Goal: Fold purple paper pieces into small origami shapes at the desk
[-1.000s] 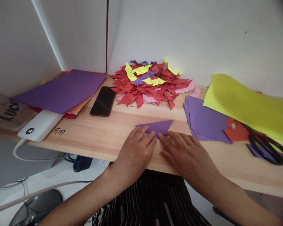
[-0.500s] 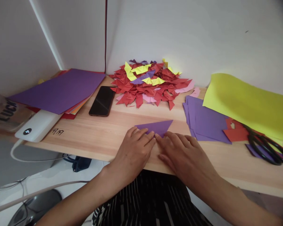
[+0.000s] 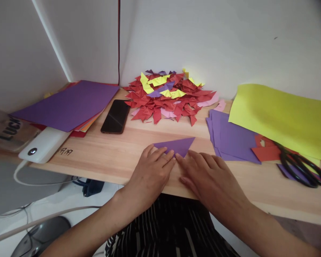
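Note:
A purple paper (image 3: 178,144), folded into a triangle, lies on the table in front of me. My left hand (image 3: 151,171) rests on its left and near part, the fingers stretched out and lying flat, with the thumb hidden. At the near edge of the paper, the right index fingertip almost meets the left fingertips. The other fingers of my right hand (image 3: 205,171) lie extended by the right side of the triangle. Its thumb is apart from them, over the wood. Neither hand is wrapped round anything.
Behind the paper is a pile of folded red, yellow and purple paper shapes (image 3: 163,100). On the left are a phone (image 3: 115,117), a white power bank (image 3: 46,144) and purple sheets (image 3: 69,103). Purple squares (image 3: 232,139), a yellow sheet (image 3: 283,121) and black-handled scissors (image 3: 301,169) lie right.
The camera view has shifted very slightly. Both hands and the folded purple paper keep practically the same place and pose.

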`<state>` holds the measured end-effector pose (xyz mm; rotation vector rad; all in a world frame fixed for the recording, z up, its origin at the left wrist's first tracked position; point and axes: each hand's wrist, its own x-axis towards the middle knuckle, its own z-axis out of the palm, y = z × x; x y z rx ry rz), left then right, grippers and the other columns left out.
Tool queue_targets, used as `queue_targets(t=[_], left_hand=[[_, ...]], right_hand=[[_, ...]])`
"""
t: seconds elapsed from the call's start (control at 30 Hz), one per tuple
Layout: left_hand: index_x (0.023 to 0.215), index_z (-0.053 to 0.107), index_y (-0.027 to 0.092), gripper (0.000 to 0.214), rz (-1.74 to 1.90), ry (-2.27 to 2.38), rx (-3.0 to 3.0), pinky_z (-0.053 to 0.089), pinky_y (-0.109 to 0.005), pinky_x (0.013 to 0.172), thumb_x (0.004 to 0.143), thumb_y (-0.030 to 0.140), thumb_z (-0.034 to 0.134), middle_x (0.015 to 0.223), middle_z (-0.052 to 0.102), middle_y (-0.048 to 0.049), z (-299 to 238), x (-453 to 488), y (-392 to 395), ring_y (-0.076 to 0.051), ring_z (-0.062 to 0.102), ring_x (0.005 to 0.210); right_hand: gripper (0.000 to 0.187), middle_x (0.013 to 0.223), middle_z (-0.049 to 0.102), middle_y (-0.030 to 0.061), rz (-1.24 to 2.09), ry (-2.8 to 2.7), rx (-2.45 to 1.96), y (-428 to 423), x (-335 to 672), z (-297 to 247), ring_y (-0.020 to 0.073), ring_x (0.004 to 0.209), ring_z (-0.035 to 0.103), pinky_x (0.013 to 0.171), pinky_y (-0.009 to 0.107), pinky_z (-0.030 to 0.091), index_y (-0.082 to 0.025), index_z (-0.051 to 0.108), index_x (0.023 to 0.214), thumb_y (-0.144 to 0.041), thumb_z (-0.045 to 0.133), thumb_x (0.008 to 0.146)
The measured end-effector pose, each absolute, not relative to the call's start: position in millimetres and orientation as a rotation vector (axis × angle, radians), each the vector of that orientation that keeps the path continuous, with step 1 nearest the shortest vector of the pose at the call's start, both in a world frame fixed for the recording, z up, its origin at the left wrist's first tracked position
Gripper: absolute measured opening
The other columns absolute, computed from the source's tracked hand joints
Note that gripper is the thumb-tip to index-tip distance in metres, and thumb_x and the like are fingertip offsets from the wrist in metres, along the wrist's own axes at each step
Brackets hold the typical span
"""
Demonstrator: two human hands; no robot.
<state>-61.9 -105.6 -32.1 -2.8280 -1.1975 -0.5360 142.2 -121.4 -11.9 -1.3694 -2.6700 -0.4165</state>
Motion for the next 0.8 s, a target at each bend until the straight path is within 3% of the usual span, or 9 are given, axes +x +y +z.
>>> queue_targets(t=[0.13,0.3,0.53,0.8], left_hand=[[0.118,0.062,0.019,0.027,-0.592,-1.187,-2.816,0.031,-0.049,0.109,0.092,0.018,0.052,0.13,0.063,-0.0046,-34,-62,-103,-0.024,0.055,0.12],[0.106,0.066,0.022,0.018,-0.836,-1.22,-2.837,0.036,-0.04,0.103,0.093,0.023,0.053,0.112,0.072,-0.0003,-34,-62,-90,-0.017,0.062,0.107],[0.095,0.069,0.023,0.011,-0.946,-1.283,-2.937,0.041,-0.036,0.097,0.09,0.027,0.06,0.097,0.075,-0.0001,-33,-65,-74,-0.015,0.066,0.093],[0.092,0.071,0.023,0.008,-1.032,-1.33,-2.936,0.045,-0.036,0.091,0.086,0.024,0.065,0.098,0.075,0.0014,-34,-65,-71,-0.016,0.066,0.092]], right_hand=[[0.038,0.115,0.067,0.015,-0.455,-2.678,-1.376,-117,143,-11,0.0299,0.094,0.062,0.077,0.042,0.044,-0.015,0.062,0.125,-0.023,0.059,0.088],[0.021,0.096,0.071,0.0093,-0.416,-2.613,-1.242,-97,155,-12,0.0231,0.08,0.063,0.074,0.036,0.042,-0.017,0.071,0.105,-0.018,0.057,0.089],[0.018,0.105,0.07,0.0086,-0.244,-2.447,-1.092,-80,158,-18,0.022,0.093,0.063,0.083,0.036,0.039,-0.016,0.067,0.105,-0.02,0.054,0.093],[0.018,0.097,0.07,0.0057,-0.178,-2.538,-1.003,-73,156,-27,0.0203,0.089,0.06,0.084,0.036,0.039,-0.019,0.067,0.096,-0.011,0.051,0.093]])
